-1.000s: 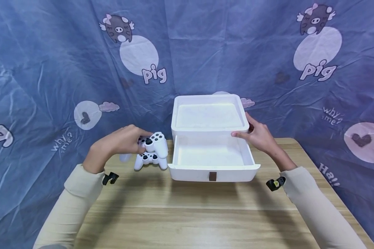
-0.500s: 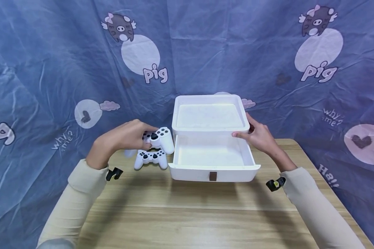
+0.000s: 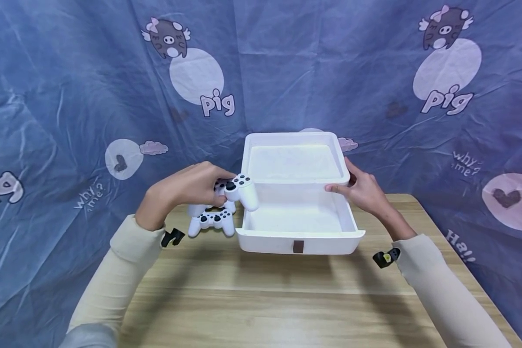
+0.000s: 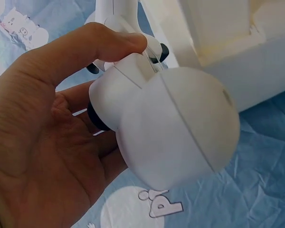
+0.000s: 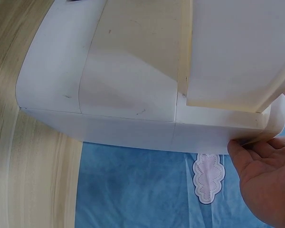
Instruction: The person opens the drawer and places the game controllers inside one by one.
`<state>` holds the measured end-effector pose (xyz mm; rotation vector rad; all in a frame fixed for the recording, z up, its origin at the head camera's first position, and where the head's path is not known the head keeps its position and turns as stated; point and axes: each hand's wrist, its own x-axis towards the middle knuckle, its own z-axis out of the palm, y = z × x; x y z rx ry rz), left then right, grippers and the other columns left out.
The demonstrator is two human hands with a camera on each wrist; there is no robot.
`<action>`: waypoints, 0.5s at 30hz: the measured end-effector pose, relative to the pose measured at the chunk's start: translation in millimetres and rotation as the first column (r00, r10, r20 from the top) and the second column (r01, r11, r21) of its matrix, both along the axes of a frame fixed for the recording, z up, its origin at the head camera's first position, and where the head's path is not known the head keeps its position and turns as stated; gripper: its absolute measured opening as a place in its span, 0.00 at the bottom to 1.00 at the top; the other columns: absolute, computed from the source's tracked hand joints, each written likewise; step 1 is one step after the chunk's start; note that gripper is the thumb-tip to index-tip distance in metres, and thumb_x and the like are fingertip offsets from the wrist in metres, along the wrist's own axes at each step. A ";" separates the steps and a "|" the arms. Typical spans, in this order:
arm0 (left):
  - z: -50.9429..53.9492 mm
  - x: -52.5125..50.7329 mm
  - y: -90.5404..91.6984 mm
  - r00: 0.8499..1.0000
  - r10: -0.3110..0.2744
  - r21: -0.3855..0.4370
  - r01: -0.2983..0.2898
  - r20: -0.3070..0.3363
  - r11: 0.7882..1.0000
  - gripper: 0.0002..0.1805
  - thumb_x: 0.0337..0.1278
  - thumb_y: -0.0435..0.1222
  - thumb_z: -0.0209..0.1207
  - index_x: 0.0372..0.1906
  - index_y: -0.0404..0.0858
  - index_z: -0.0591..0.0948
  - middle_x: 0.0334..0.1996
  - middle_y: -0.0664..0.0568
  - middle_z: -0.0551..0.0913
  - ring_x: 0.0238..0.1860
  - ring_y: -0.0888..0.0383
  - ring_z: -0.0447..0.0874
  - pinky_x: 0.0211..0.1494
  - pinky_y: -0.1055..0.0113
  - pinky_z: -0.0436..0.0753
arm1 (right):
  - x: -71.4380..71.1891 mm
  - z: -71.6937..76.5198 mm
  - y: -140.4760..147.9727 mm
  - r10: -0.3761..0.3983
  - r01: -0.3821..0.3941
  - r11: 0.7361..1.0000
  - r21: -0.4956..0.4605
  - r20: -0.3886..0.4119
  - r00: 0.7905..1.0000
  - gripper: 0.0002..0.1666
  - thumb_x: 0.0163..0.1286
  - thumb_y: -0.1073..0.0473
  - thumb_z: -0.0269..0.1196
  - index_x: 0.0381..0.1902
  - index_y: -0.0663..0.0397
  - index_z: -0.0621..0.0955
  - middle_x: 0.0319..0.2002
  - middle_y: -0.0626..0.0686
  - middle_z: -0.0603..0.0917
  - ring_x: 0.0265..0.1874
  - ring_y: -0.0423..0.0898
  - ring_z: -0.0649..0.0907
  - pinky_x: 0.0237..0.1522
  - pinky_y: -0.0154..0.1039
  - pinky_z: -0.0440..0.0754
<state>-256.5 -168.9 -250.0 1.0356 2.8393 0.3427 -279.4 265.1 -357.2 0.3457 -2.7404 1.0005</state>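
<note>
My left hand [image 3: 191, 186] grips a white game controller [image 3: 246, 194] off the table, with one handle over the left edge of the pulled-out drawer [image 3: 265, 244]. In the left wrist view, the thumb lies on the controller [image 4: 171, 128] and other fingers are behind it. Below the hand, a second white controller [image 3: 210, 223] lies on the table; a white piece behind it is mostly hidden. My right hand [image 3: 363, 191] holds the right front corner of the white storage box [image 3: 293, 184], thumb on the front edge and fingers at the side. The visible drawer floor is bare.
A wooden table [image 3: 278, 309] stretches in front of the box. Blue printed cloth [image 3: 278, 87] hangs close behind and at both sides. A brown pull tab [image 3: 298, 247] is on the drawer front.
My left hand has carried the controller right and slightly up, from beside the box to the drawer's left edge. The right hand and box have stayed in place.
</note>
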 end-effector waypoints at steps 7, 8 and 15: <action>5.0 -1.3 17.9 0.997 -0.080 0.006 0.080 -0.023 0.997 0.25 0.52 0.36 0.70 0.59 0.44 0.88 0.25 0.58 0.77 0.23 0.62 0.70 0.29 0.64 0.71 | 0.9 -1.0 0.3 0.002 -0.002 1.000 0.002 -0.002 1.000 0.66 0.67 0.34 0.74 0.88 0.50 0.51 0.59 0.70 0.86 0.52 0.62 0.88 0.50 0.58 0.86; 5.8 -1.6 20.7 0.995 -0.092 0.003 0.092 -0.024 0.996 0.23 0.52 0.36 0.70 0.57 0.45 0.88 0.25 0.57 0.77 0.24 0.62 0.71 0.29 0.64 0.71 | 0.8 -1.2 0.4 0.005 -0.005 1.000 0.002 -0.003 1.000 0.66 0.67 0.34 0.74 0.88 0.49 0.51 0.58 0.70 0.86 0.52 0.62 0.88 0.50 0.58 0.86; 14.2 -5.1 44.9 0.985 -0.167 -0.046 0.166 -0.036 0.985 0.15 0.55 0.39 0.71 0.48 0.42 0.87 0.25 0.57 0.74 0.26 0.60 0.70 0.30 0.64 0.69 | 0.5 -0.9 0.7 0.006 -0.006 1.000 -0.002 -0.003 1.000 0.67 0.66 0.34 0.74 0.88 0.49 0.50 0.59 0.71 0.86 0.52 0.63 0.88 0.50 0.59 0.86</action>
